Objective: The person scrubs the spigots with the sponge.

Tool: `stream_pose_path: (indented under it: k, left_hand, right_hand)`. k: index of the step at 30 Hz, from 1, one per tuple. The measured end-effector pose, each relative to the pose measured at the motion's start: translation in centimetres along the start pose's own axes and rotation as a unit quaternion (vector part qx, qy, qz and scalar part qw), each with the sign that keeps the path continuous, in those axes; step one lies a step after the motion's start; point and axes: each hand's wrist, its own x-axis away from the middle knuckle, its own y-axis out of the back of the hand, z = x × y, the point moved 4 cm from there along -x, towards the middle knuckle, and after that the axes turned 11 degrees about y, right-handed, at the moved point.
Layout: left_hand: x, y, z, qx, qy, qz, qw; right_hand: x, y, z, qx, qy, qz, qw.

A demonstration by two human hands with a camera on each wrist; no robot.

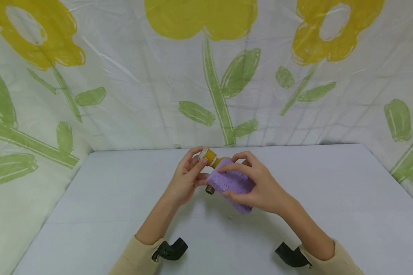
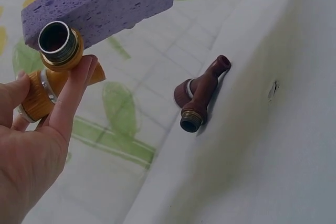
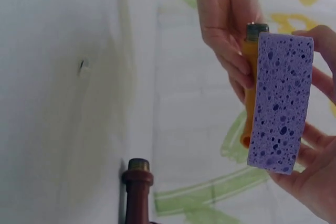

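Note:
My left hand (image 1: 189, 173) grips a yellow-orange tap fitting (image 1: 210, 156) with a threaded metal end (image 2: 56, 40); its fingers curl round the ribbed body (image 2: 37, 95). My right hand (image 1: 258, 185) holds a purple sponge block (image 1: 231, 182) between thumb and fingers, with one face against the yellow fitting (image 3: 249, 77). In the right wrist view the sponge (image 3: 279, 103) stands on end beside the fitting. The sponge (image 2: 105, 1) lies over the fitting's threaded mouth in the left wrist view. Both hands are raised above the grey table (image 1: 89, 210).
A dark brown tap fitting (image 2: 199, 95) lies on the table by its far edge, against the flower-printed plastic backdrop (image 1: 220, 95); it also shows in the right wrist view (image 3: 137, 187). The hands hide it in the head view. Black wrist mounts (image 1: 170, 250) sit on both sleeves.

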Motion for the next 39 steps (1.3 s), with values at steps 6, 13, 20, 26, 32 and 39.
stream_pose_path:
  k: [6, 13, 20, 26, 32, 39]
  left_hand:
    - [0.0, 0.0, 0.0, -0.003, 0.0, 0.003, 1.0]
    - [0.0, 0.3, -0.2, -0.01, 0.008, -0.019, 0.9997]
    - [0.0, 0.7, -0.4, -0.004, 0.018, -0.052, 0.9985]
    - [0.2, 0.8, -0.9, -0.005, 0.019, -0.02, 0.9996]
    - [0.4, 0.8, -1.2, -0.022, 0.013, 0.035, 0.999]
    - [0.0, 1.0, -1.0, -0.035, 0.004, -0.011, 0.9993]
  right_hand:
    - [0.1, -0.1, 0.0, -0.007, -0.004, 0.004, 1.0]
    - [0.1, -0.1, 0.2, -0.011, 0.0, 0.015, 1.0]
    - [0.1, 0.2, 0.1, 0.004, -0.004, 0.0, 1.0]
    - [0.2, 0.4, -0.1, 0.009, -0.002, -0.01, 1.0]
    - [0.2, 0.6, -0.5, 0.019, -0.003, -0.01, 1.0]
    - [0.2, 0.7, -0.5, 0.013, -0.006, -0.006, 1.0]
